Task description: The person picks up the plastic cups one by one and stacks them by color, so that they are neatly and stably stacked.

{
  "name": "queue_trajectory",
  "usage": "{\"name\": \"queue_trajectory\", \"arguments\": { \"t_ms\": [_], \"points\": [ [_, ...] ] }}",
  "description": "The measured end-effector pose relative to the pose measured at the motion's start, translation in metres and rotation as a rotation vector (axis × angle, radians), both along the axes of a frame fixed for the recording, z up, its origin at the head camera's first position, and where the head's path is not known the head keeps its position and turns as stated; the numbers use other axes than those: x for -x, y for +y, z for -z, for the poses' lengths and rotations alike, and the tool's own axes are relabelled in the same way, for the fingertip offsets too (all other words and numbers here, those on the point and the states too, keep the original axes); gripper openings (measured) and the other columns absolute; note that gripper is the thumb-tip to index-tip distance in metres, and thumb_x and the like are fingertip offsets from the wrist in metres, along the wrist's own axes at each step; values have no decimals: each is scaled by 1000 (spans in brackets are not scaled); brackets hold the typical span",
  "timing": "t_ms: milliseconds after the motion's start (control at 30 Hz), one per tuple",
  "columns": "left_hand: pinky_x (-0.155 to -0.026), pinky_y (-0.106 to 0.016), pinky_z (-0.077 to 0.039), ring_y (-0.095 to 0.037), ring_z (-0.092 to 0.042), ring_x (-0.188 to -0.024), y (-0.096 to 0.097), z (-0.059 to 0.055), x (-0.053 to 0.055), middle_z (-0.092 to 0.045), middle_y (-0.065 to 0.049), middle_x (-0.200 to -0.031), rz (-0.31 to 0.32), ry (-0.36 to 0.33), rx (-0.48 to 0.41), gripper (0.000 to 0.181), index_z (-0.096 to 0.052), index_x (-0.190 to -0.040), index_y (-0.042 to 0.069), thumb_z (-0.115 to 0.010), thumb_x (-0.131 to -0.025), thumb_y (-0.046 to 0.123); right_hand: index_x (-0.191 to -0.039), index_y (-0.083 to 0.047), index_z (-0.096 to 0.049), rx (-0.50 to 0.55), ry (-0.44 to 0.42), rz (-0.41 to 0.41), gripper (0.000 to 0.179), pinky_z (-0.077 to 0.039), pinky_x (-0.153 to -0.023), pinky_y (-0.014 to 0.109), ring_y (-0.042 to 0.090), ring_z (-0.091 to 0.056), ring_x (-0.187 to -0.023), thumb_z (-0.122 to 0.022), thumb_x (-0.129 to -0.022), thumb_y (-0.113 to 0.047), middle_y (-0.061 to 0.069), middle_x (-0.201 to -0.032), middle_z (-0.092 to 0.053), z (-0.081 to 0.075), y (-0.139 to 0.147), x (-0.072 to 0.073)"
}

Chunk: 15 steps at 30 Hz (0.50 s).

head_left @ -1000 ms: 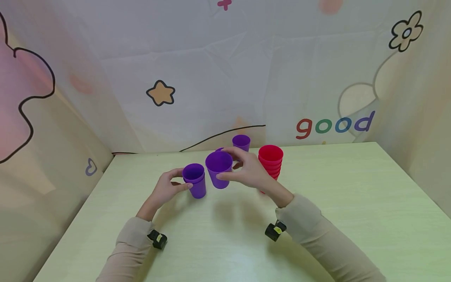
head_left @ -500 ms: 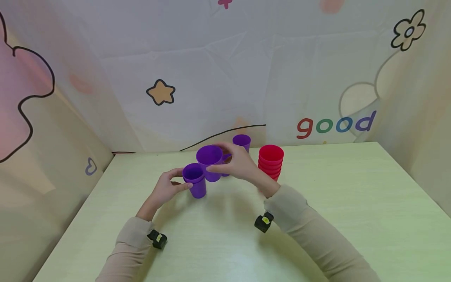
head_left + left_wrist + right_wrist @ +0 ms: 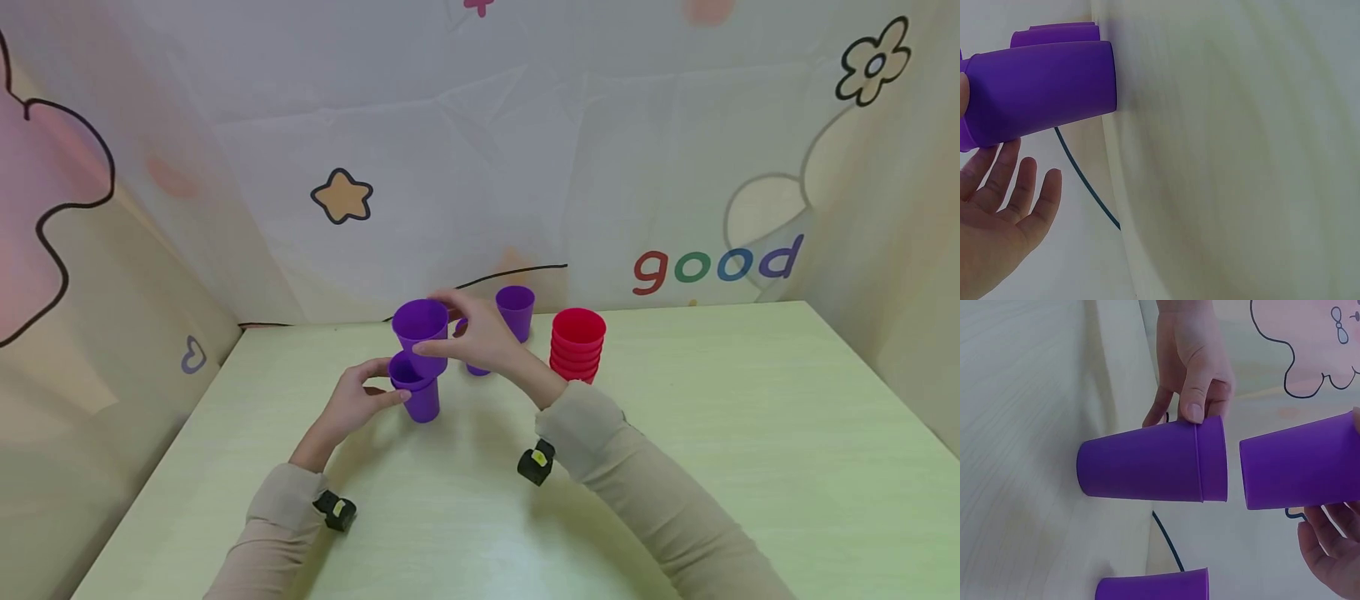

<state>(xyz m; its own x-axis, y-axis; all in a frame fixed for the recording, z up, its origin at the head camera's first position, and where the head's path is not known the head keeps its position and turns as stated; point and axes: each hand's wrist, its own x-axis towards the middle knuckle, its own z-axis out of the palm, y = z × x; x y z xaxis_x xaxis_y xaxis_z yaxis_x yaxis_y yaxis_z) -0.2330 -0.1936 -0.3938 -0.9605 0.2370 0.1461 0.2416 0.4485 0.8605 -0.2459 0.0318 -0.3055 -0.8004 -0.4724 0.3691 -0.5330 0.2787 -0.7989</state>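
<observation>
Two nested purple cups [image 3: 424, 402] stand upright on the table in the head view. My left hand [image 3: 358, 402] pinches them near the rim, thumb in front and fingers behind. Directly above, my right hand [image 3: 483, 333] holds another purple cup [image 3: 420, 333] upright between thumb and fingers. In the right wrist view a small gap separates the base of that held cup [image 3: 1304, 462] from the rim of the nested cups [image 3: 1141, 462]. The left wrist view shows the nested cups [image 3: 1041, 87] with my left hand's lower fingers [image 3: 1038, 203] loosely spread.
Partly hidden behind my right hand stands a purple cup [image 3: 477, 369]. Another purple cup [image 3: 516, 312] is near the table's back edge. To its right rises a stack of several red cups [image 3: 577, 346]. A patterned cloth [image 3: 420, 150] hangs behind the table [image 3: 712, 433].
My right hand has carried its purple cup leftward and slightly upward in the head view, from beside the nested cups to above them. My left hand and the nested cups have stayed put.
</observation>
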Motion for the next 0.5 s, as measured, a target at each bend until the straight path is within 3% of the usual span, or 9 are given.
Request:
{"name": "queue_trajectory", "arguments": {
  "t_ms": [400,500],
  "points": [
    [-81,-31,-48,-27,-51,-104,1,-1,-1,-58,-16,-111,14,20,-33,47,-54,-121,-2,-70,-79,9,-126,-8,-49,-49,-29,13,63,-47,-76,25,15,-54,-99,-76,-73,-27,2,-109,-60,1,-13,6],
    [-82,-33,-48,-30,-51,-105,4,-9,-7,-57,-19,-112,15,11,-34,46,-52,-121,-5,-69,-80,6,-126,-8,-49,-56,-37,16,63,-47,-75,25,15,-54,-99,-76,-73,-28,1,-108,-60,3,-15,9]
  ]
}}
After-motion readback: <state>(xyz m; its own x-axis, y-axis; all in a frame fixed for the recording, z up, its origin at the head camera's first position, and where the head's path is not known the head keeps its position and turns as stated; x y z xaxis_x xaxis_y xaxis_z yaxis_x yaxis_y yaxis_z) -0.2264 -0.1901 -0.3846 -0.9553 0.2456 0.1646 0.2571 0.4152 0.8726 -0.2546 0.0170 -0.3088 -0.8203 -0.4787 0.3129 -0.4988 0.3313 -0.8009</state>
